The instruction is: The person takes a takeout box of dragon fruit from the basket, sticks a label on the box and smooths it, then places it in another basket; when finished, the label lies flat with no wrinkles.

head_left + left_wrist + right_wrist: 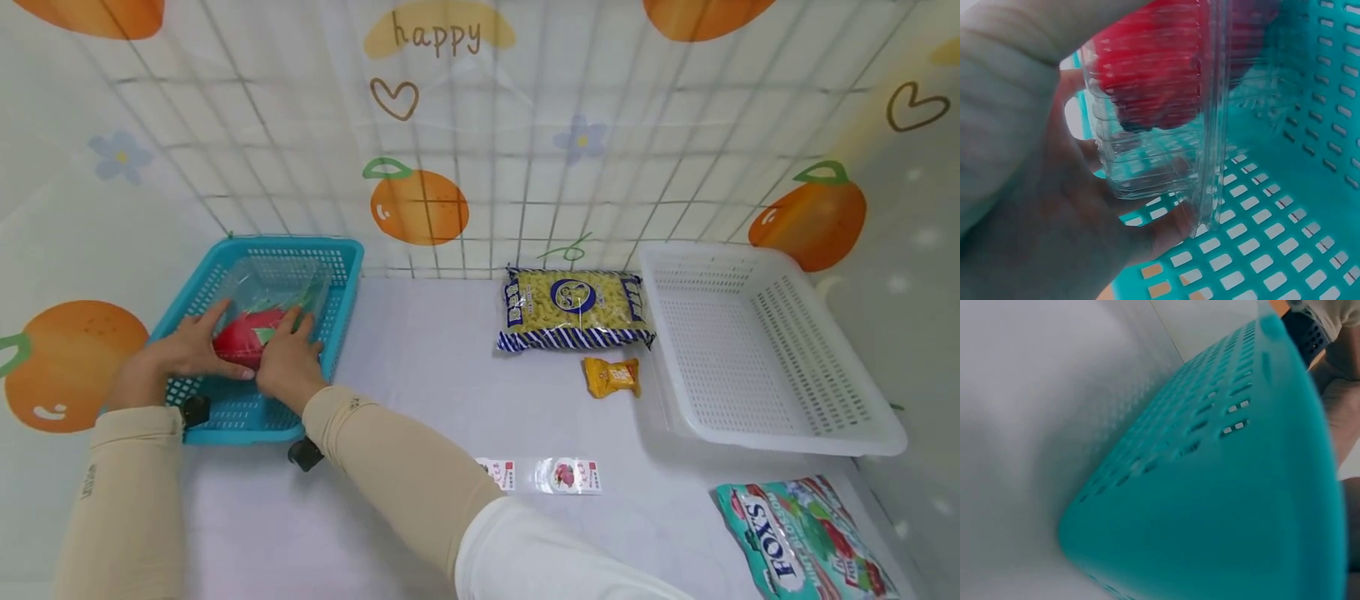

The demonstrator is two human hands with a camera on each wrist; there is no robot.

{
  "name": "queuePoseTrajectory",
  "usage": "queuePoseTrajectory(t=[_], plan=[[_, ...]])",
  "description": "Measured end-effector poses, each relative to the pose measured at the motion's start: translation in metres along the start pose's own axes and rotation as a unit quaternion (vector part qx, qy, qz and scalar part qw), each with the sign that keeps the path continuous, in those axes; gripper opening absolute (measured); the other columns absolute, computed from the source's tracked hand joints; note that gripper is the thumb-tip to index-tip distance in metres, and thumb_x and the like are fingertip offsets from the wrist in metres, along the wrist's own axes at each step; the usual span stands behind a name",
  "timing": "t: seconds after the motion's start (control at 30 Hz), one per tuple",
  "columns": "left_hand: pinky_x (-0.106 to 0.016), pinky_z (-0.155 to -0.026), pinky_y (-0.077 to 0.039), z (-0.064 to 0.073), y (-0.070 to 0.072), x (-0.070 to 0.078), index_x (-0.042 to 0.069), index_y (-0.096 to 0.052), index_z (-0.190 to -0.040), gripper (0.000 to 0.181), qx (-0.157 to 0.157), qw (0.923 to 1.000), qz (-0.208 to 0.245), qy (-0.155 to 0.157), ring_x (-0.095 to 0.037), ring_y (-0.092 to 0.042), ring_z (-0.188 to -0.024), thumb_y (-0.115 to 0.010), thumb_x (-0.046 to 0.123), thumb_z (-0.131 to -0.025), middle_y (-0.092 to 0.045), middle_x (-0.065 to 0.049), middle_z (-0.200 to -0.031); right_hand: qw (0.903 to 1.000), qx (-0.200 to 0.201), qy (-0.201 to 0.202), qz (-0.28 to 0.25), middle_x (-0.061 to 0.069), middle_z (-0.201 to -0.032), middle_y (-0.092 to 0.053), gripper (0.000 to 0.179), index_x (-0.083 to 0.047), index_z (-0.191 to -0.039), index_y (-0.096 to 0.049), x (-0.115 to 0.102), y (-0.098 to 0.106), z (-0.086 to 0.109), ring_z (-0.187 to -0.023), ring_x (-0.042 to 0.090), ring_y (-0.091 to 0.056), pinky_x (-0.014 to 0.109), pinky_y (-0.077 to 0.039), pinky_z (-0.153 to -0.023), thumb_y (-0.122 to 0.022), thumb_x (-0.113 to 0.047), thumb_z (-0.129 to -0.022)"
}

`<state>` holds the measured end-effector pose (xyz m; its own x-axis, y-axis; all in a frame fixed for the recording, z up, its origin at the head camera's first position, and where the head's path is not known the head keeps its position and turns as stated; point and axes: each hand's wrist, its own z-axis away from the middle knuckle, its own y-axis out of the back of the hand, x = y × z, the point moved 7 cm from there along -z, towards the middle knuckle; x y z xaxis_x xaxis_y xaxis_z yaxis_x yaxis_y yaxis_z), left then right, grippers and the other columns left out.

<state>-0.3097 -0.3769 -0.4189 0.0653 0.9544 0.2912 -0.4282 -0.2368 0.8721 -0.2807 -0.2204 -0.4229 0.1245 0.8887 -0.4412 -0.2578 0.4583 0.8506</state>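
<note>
Inside the teal basket (pixel 247 407) at the left of the head view sits a clear plastic clamshell box (pixel 255 275). It contains a red dragon fruit (pixel 243 332) with green tips, seen through the plastic. My left hand (pixel 187 348) grips the box's near left side, its thumb stretched toward the right hand. In the left wrist view, fingers (pixel 1163 234) curl round the box's edge by the lid seam. My right hand (pixel 288 362) holds the box's near right part, fingers over its top. The right wrist view shows mostly the basket's outer wall (pixel 1210 506).
A white basket (pixel 757 437) stands at the right. Beside it are a blue-striped pasta bag (pixel 573 304) and a small orange wrapped snack (pixel 612 377). A Fox's candy bag (pixel 806 537) lies at the lower right. A label strip (pixel 567 476) lies near my right sleeve. Wire grid rises behind.
</note>
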Motion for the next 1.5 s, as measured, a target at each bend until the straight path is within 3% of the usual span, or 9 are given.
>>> queuePoseTrajectory(t=[0.2,0.4,0.7,0.87,1.1,1.5], plan=[[-0.079,-0.093,-0.042,0.0005,-0.0034,-0.0017,-0.007,0.011,-0.156,0.135,0.001,1.0000,-0.001,0.002,-0.067,-0.017,-0.125,-0.082,0.054,-0.079,-0.012,-0.053,-0.143,1.0000,0.005,0.003,0.006,-0.007,-0.162,-0.025,0.115,-0.023,-0.163,-0.013,-0.0001,-0.0007,0.0017,-0.129,0.021,-0.054,0.027,-0.052,-0.103,-0.087,-0.042,-0.076],[-0.078,-0.091,-0.044,0.0008,-0.0035,-0.0034,-0.007,0.011,-0.157,0.133,0.004,0.9999,0.011,-0.010,-0.067,-0.017,-0.125,-0.083,0.050,-0.080,-0.011,-0.053,-0.144,0.9991,0.013,0.031,0.025,-0.005,-0.164,-0.024,0.115,-0.020,-0.163,-0.012,-0.0018,-0.0002,0.0041,-0.135,0.019,-0.048,0.028,-0.047,-0.110,-0.085,-0.044,-0.077],[-0.081,-0.097,-0.037,-0.0006,-0.0025,-0.0064,-0.005,0.009,-0.159,0.132,0.013,0.9993,0.022,-0.026,-0.067,-0.010,-0.135,-0.084,0.047,-0.081,-0.007,-0.049,-0.152,0.9985,0.015,0.024,0.047,-0.006,-0.166,-0.022,0.116,-0.020,-0.163,-0.012,-0.0041,0.0003,0.0069,-0.137,0.018,-0.047,0.026,-0.047,-0.110,-0.086,-0.044,-0.077],[-0.082,-0.102,-0.033,-0.0001,-0.0029,-0.0060,-0.003,0.009,-0.159,0.130,0.012,0.9989,0.036,-0.027,-0.067,-0.005,-0.140,-0.083,0.045,-0.082,-0.004,-0.045,-0.157,0.9963,0.023,0.042,0.072,-0.003,-0.167,-0.022,0.113,-0.018,-0.164,-0.011,-0.0057,-0.0007,0.0057,-0.142,0.017,-0.042,0.027,-0.046,-0.111,-0.083,-0.046,-0.080],[-0.081,-0.106,-0.028,-0.0002,-0.0012,-0.0021,-0.002,0.009,-0.160,0.130,0.011,0.9981,0.055,-0.026,-0.066,-0.003,-0.142,-0.084,0.044,-0.082,-0.001,-0.044,-0.159,0.9971,0.039,0.061,0.021,0.001,-0.166,-0.024,0.110,-0.015,-0.164,-0.013,-0.0040,0.0045,0.0056,-0.135,0.025,-0.051,0.030,-0.048,-0.109,-0.083,-0.038,-0.082],[-0.080,-0.104,-0.033,-0.0006,-0.0019,-0.0041,0.001,0.009,-0.161,0.126,0.016,0.9968,0.072,-0.031,-0.066,0.001,-0.144,-0.083,0.039,-0.084,0.003,-0.041,-0.161,0.9951,0.044,0.082,0.034,0.003,-0.167,-0.022,0.100,-0.021,-0.163,-0.016,-0.0066,0.0062,0.0043,-0.130,0.028,-0.053,0.032,-0.049,-0.108,-0.078,-0.039,-0.087]])
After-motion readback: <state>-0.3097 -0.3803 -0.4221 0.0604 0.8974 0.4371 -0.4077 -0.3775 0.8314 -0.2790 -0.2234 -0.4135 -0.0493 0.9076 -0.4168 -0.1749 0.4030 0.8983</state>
